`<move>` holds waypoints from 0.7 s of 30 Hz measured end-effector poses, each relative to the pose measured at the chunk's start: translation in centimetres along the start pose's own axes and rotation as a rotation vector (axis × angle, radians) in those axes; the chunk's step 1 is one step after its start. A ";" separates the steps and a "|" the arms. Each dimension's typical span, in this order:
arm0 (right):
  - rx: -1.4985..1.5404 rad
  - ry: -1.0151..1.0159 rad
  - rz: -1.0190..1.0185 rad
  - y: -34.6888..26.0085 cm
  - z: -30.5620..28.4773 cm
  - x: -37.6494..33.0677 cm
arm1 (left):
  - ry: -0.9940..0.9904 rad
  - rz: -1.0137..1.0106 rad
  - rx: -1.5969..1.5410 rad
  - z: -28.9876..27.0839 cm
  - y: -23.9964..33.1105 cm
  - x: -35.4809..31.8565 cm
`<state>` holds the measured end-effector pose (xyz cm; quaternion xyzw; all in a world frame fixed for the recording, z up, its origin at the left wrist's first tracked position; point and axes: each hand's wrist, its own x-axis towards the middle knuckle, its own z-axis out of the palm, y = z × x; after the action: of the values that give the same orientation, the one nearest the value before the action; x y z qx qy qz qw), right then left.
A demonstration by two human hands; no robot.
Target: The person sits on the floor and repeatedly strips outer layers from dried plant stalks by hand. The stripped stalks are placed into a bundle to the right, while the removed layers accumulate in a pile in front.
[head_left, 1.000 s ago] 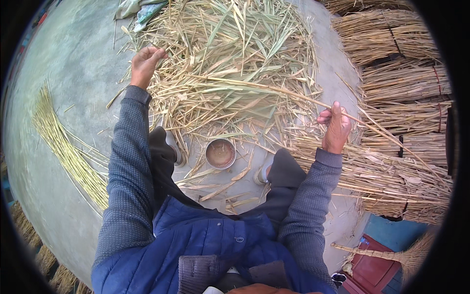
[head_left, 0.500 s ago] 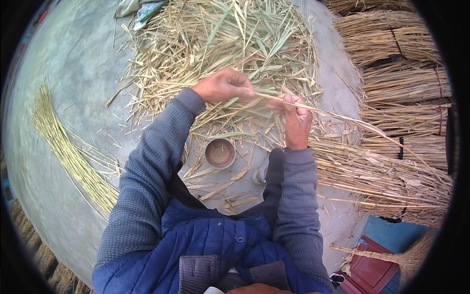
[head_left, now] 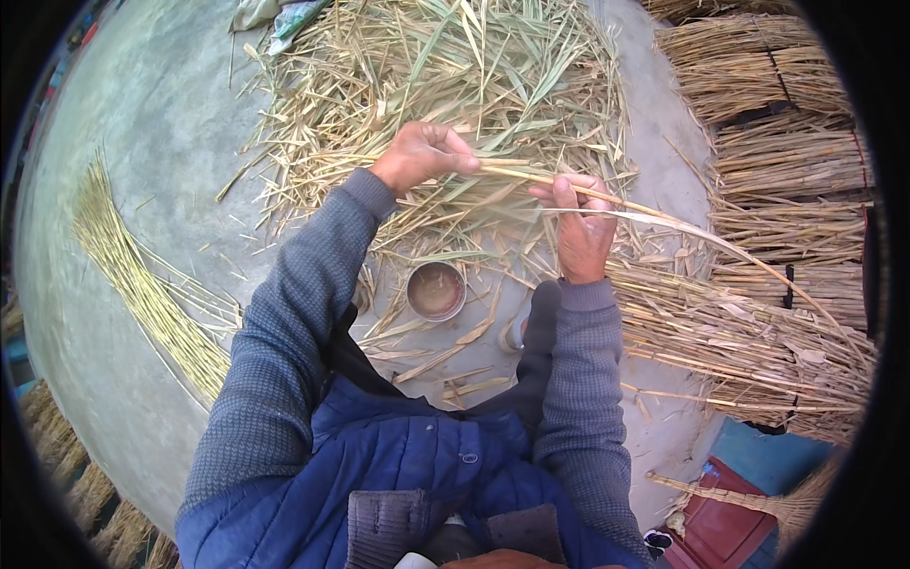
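Note:
Between my two hands stretches one long straw-coloured reed stalk [head_left: 517,174], its tail curving away to the right over the bundles. My left hand [head_left: 424,155] pinches its left end between thumb and fingers. Closed round the stalk farther right is my right hand [head_left: 580,226], thumb on top. A pale dry leaf strip [head_left: 664,220] hangs loose from the stalk beside the right hand. Beneath both hands spreads a heap of stripped dry leaves [head_left: 445,85], tan with some green. A small round metal bowl [head_left: 436,291] rests on the floor between my feet.
At left, a fanned bundle of thin yellow-green stalks [head_left: 156,284] lies on the grey concrete floor [head_left: 161,123]. Loose uncut stalks [head_left: 739,332] lie right of my arm, beside stacked tied bundles [head_left: 787,161]. A broom-like bundle [head_left: 758,498] crosses a red object [head_left: 716,531] at lower right.
The leaf strip has come partly away from the stalk at my right hand. My left hand has shifted slightly left along the stalk, and the whole view has moved a little.

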<state>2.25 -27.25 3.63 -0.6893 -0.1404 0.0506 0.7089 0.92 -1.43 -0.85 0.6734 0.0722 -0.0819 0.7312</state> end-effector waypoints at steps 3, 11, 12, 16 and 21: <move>0.021 0.013 0.024 0.3 0.0 -0.2 | 0.287 0.105 -0.330 -3.2 0.5 0.3; 0.015 0.055 0.080 0.9 0.6 0.2 | 0.620 0.431 1.309 -8.2 0.7 -1.5; 0.037 0.030 0.079 1.1 0.9 0.3 | 0.531 0.630 1.210 -7.0 1.0 -1.5; 0.061 0.003 0.085 2.1 2.7 0.6 | 0.188 0.967 1.040 0.4 1.9 -1.1; 0.081 -0.060 0.139 1.3 1.5 0.7 | 0.163 0.854 1.167 -0.1 1.3 -0.5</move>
<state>2.70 -25.52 2.41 -0.6661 -0.1113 0.1262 0.7266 0.69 -1.26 0.54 0.9272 -0.1981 0.2357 0.2133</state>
